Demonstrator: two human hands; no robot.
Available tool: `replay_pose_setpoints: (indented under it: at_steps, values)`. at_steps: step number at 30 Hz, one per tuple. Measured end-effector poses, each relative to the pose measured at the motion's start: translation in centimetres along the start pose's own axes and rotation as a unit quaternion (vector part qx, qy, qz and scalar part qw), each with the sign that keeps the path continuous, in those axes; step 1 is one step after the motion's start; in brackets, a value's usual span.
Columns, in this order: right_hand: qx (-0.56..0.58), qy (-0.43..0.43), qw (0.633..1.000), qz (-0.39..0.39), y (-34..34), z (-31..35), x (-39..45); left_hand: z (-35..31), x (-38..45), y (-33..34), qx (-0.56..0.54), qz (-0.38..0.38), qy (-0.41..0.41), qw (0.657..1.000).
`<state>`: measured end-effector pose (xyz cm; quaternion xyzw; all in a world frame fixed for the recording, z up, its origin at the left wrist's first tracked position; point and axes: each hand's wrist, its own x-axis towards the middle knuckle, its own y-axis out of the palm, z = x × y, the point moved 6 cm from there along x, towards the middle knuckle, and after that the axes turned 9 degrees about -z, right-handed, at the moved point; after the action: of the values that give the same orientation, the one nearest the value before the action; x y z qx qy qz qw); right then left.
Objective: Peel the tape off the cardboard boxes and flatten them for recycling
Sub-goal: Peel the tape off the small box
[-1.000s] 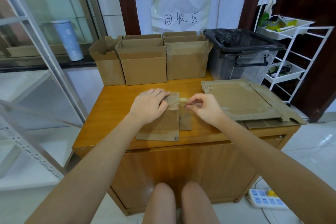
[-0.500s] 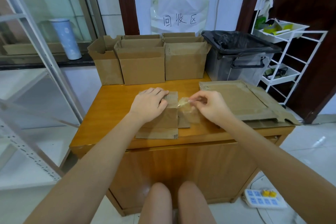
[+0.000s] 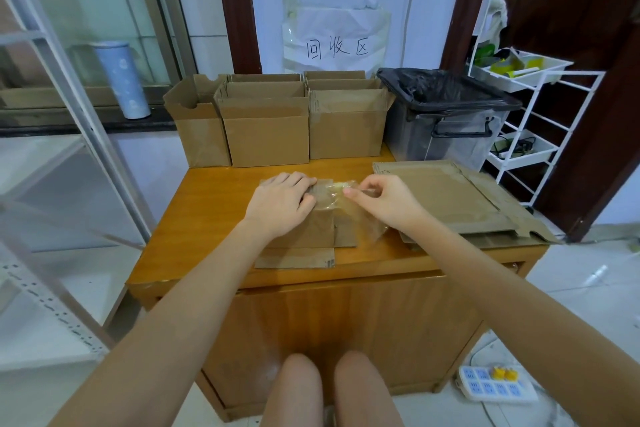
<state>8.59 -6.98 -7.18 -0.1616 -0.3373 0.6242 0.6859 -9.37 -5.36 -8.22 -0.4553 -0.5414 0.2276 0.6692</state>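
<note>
A small flattened cardboard box point(image 3: 304, 243) lies in the middle of the wooden cabinet top point(image 3: 207, 211). My left hand point(image 3: 280, 204) lies flat on it, pressing it down. My right hand point(image 3: 381, 201) pinches a strip of clear tape point(image 3: 356, 218) that hangs loose from my fingers beside the box's right edge. Three open upright cardboard boxes point(image 3: 266, 128) stand in a row at the back of the cabinet. A stack of flattened cardboard point(image 3: 450, 198) rests on the right side of the top.
A grey bin lined with a black bag point(image 3: 446, 114) stands behind the flat stack. A white wire rack point(image 3: 530, 135) is at the right, a metal shelf frame point(image 3: 69, 135) at the left. A power strip point(image 3: 491, 383) lies on the floor. My knees point(image 3: 332, 388) are against the cabinet front.
My right hand has pulled the tape away from the box and a longer loose strip now hangs from it. My left hand has stayed pressed on the box.
</note>
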Motion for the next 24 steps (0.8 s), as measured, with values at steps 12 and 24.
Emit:
replay_pose_setpoints:
  at_steps: [12, 24]
  values:
    - [-0.178, 0.039, 0.981, -0.062, 0.1, 2.1, 1.5, 0.0, 0.0, 0.0, 0.000, -0.009, 0.006, 1.000]
    - [0.052, -0.001, 0.994, -0.094, -0.1, 4.7, 1.0, -0.1, 0.0, -0.2, -0.002, -0.011, 0.003, 1.000]
